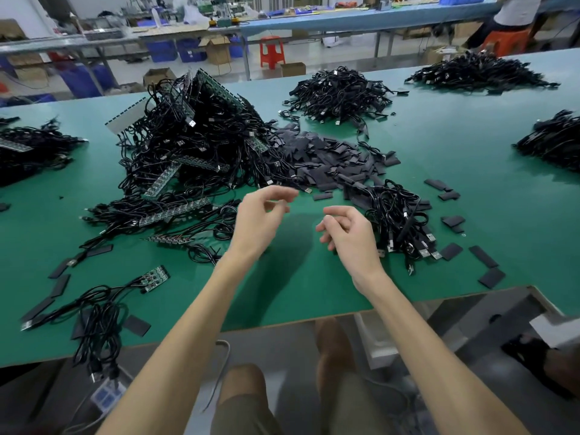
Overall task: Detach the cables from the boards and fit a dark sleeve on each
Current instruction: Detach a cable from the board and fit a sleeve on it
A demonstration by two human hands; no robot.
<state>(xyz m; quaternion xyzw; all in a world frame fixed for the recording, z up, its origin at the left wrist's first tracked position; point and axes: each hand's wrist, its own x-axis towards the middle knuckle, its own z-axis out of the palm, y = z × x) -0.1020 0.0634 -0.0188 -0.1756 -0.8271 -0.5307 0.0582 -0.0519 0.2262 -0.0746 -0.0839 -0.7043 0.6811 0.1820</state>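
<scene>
Green table (470,146) fills the view. Beyond its far edge: red stool (272,51), open cardboard box (217,51), blue crates (161,51), long blue-topped bench (345,22). Past its far right corner: person (516,9) on orange stool (506,39). Below its near left edge: possibly a power strip (106,395).

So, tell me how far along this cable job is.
Done, apparently: a pile of detached cables beside the right hand, with more piles farther back; whether each is sleeved is unclear. In hand: nothing; the left hand and right hand hover empty over the green table. Left: the large heap of boards with cables attached, a small wired board near the front edge, and a heap of unused dark sleeves.
</scene>
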